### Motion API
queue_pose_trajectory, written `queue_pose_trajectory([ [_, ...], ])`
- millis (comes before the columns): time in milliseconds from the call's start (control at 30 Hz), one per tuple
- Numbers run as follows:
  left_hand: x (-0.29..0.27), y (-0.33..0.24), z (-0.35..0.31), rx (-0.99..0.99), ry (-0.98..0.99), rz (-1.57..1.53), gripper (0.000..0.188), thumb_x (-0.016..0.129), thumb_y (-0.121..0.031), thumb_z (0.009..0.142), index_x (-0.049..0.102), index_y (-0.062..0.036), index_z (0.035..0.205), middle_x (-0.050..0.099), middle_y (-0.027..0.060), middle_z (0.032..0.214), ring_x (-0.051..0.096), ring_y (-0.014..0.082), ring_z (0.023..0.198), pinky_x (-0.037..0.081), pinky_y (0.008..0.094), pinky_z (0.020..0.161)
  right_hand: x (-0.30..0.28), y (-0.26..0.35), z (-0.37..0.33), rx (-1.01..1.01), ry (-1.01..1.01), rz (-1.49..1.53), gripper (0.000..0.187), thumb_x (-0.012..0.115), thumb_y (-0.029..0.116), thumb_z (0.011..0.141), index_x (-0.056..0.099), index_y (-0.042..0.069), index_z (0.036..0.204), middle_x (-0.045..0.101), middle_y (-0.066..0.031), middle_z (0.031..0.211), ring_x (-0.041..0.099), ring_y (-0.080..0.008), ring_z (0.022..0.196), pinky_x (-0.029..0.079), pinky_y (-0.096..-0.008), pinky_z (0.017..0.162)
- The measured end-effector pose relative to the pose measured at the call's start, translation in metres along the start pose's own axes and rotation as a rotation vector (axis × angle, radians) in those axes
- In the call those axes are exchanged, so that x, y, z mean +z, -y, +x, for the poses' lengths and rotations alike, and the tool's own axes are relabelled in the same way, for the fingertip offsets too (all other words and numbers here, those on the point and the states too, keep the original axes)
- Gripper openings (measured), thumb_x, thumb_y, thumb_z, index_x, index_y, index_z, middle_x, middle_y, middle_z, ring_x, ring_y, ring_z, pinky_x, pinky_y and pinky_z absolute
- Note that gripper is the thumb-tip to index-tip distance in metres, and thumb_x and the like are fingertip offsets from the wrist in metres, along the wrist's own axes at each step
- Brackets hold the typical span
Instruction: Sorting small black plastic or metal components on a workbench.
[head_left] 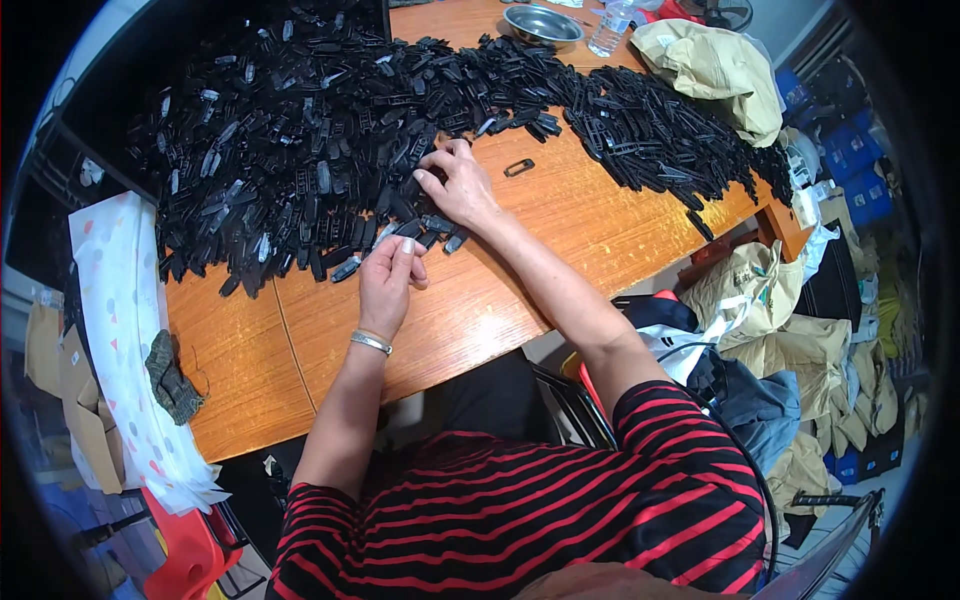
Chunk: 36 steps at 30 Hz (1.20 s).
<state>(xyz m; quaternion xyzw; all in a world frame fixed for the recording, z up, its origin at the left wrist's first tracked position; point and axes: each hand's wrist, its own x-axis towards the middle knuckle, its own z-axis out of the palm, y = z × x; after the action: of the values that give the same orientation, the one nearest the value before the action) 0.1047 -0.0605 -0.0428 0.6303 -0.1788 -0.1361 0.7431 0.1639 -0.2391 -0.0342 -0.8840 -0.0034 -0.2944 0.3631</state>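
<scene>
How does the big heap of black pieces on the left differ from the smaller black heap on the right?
The big left heap of black plastic-looking pieces spreads wider than the smaller right heap of slim black pieces. The left heap shows many glints; the right heap looks more evenly dark. The person's right hand is at the left heap; no hand is at the right heap. Both lie on the orange-brown wooden table.

Plastic parts [325, 178], glossy in places; smooth, shiny wood-grain table [470, 330]; polished metal bowl [543, 27].
</scene>
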Motion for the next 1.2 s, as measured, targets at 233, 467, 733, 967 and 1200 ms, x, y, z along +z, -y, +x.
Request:
queue_pose_trajectory([
  [233,0.005,-0.006,-0.003,-0.017,-0.011,0.010,0.025,0.044,-0.021,0.100,0.057,-0.0029,0.088,0.053,0.0002,0.064,0.052,0.0070,0.056,0.045,0.0201,0.053,-0.075,-0.067,0.081,0.144,-0.269,-0.167,0.031,0.064,0.032,0.086,0.068,0.002,0.081,0.064,-0.0149,0.080,0.062,-0.0276,0.073,0.048,-0.0370,0.066],
  [467,0.005,-0.006,-0.004,-0.043,-0.013,-0.025,0.020,0.046,-0.016,0.099,0.056,-0.0020,0.088,0.053,-0.0008,0.064,0.050,0.0048,0.057,0.043,0.0191,0.054,-0.091,-0.158,0.148,0.353,-0.241,-0.557,0.048,0.059,0.046,0.085,0.058,0.019,0.124,0.048,-0.0181,0.131,0.048,-0.0355,0.118,0.037,-0.0452,0.101],
  [733,0.006,-0.012,-0.004,-0.071,-0.020,0.027,0.021,0.044,-0.015,0.099,0.056,-0.0017,0.088,0.052,-0.0003,0.064,0.049,0.0058,0.056,0.043,0.0195,0.054,-0.068,-0.171,0.160,0.372,0.001,-0.564,0.056,0.051,0.064,0.081,0.057,0.030,0.125,0.050,-0.0165,0.129,0.046,-0.0337,0.122,0.038,-0.0486,0.100],
  [967,0.006,-0.010,-0.003,-0.052,-0.007,0.024,0.021,0.044,-0.016,0.099,0.056,-0.0018,0.088,0.052,-0.0007,0.064,0.049,0.0053,0.056,0.044,0.0194,0.054,-0.038,-0.124,0.140,0.390,-0.033,-0.382,0.044,0.051,0.055,0.084,0.065,0.027,0.114,0.054,-0.0107,0.124,0.046,-0.0285,0.121,0.037,-0.0511,0.099],
  [1200,0.007,-0.009,-0.001,-0.049,-0.004,-0.030,0.019,0.046,-0.014,0.098,0.057,-0.0017,0.088,0.051,-0.0021,0.064,0.049,0.0041,0.057,0.043,0.0187,0.054,-0.010,-0.080,0.112,0.339,-0.075,-0.384,0.047,0.048,0.051,0.086,0.065,0.017,0.115,0.055,-0.0125,0.122,0.047,-0.0307,0.119,0.038,-0.0503,0.097],
])
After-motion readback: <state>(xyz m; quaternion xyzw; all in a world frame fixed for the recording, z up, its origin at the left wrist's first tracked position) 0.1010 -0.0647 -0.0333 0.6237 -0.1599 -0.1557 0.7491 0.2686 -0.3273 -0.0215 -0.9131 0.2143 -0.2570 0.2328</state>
